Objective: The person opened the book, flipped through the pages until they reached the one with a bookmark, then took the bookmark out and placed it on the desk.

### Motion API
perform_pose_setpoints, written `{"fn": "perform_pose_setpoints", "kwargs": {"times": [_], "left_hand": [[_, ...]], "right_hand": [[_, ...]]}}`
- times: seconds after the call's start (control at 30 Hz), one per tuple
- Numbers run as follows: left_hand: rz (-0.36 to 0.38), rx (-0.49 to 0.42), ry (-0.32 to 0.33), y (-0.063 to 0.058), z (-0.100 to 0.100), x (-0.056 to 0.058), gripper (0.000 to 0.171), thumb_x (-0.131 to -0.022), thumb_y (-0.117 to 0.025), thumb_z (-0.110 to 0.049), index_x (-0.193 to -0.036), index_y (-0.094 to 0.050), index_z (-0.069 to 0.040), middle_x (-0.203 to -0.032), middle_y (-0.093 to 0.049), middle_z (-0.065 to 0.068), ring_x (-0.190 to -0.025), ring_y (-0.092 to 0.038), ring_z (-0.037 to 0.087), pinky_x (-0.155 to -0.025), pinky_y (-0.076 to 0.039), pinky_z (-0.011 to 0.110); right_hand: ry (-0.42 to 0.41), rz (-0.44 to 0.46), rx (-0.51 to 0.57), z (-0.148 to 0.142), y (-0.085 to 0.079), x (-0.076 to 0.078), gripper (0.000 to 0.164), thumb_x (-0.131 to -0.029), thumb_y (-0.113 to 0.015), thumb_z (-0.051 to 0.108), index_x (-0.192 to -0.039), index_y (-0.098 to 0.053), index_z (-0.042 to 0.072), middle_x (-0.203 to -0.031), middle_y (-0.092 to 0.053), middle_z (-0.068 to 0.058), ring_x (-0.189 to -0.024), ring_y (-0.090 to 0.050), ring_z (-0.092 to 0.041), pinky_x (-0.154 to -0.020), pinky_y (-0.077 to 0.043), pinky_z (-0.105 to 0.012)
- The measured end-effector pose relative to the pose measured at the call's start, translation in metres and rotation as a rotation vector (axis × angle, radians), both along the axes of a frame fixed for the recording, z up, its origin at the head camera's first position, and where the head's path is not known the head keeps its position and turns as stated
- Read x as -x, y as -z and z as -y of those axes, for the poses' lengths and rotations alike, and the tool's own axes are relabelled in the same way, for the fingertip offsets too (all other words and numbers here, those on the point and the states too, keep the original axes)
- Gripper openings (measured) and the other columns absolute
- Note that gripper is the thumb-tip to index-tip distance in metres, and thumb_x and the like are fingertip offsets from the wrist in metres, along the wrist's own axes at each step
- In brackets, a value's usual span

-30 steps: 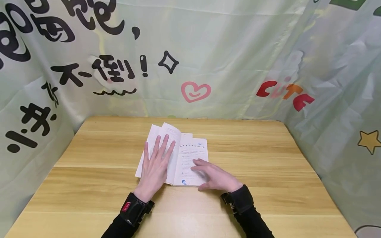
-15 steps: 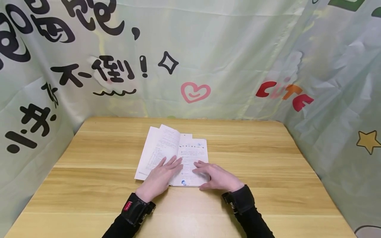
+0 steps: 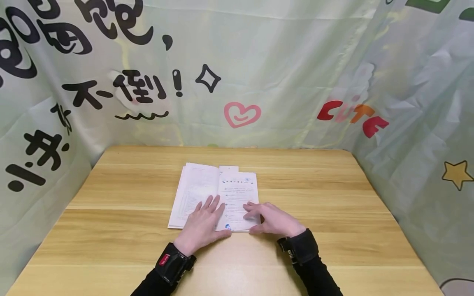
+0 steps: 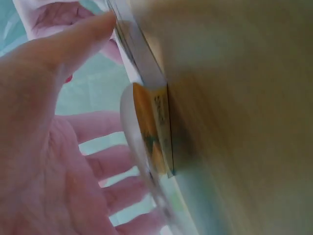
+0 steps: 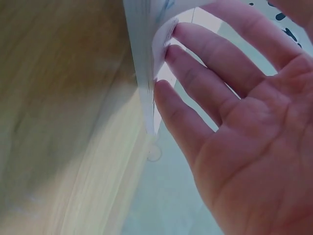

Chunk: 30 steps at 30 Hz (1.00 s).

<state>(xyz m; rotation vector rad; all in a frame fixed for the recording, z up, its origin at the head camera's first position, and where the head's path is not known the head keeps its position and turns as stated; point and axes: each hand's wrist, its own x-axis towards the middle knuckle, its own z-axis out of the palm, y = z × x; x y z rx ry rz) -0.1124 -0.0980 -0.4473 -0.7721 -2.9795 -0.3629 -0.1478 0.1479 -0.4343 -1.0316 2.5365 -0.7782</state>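
Observation:
An open book (image 3: 237,187) lies on the table, with its left pages (image 3: 200,181) spread to the side. My left hand (image 3: 201,226) rests across the lower inner part of these pages with fingers extended; its thumb reaches over the bottom edge by the spine. In the left wrist view the orange-and-yellow spine (image 4: 160,125) shows at the book's bottom end. My right hand (image 3: 275,220) touches the lower right of the right page with lightly bent fingertips, its thumb by the bottom corner. The right wrist view shows the page edges (image 5: 139,54) beside those fingers.
A small white tab (image 3: 228,168) sticks out beyond the book's top edge. The book lies near the middle of a wooden table (image 3: 314,185). Behind and beside the table hangs a pale printed cloth (image 3: 281,61).
My left hand has slid down from higher on the left pages toward the spine and bottom edge. The raised left pages have settled flatter. My right hand has barely moved.

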Motion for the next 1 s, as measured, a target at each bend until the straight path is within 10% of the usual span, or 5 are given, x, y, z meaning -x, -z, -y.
{"fn": "perform_pose_setpoints", "kwargs": {"times": [0.3,1.0], "left_hand": [[0.023,0.009,-0.027,0.000,-0.005,-0.001,0.085,-0.074,-0.068,-0.058,-0.137,-0.052,-0.004,-0.146,-0.036,0.030,-0.129,-0.035,0.048,-0.097,-0.041,0.064],[-0.038,0.005,-0.023,0.001,-0.011,-0.001,0.062,-0.088,-0.057,-0.052,-0.133,-0.057,-0.010,-0.138,-0.050,0.024,-0.123,-0.042,0.050,-0.080,-0.049,0.066]], "right_hand": [[0.007,-0.051,0.030,-0.002,-0.007,0.000,0.011,-0.083,-0.070,0.009,-0.091,-0.077,0.009,-0.120,-0.066,-0.013,-0.122,-0.052,-0.028,-0.107,-0.033,-0.057],[0.009,-0.383,0.375,0.003,-0.013,0.004,0.015,-0.077,-0.074,-0.002,-0.090,-0.076,0.006,-0.090,-0.074,0.000,-0.099,-0.065,-0.019,-0.104,-0.041,-0.051]]}}
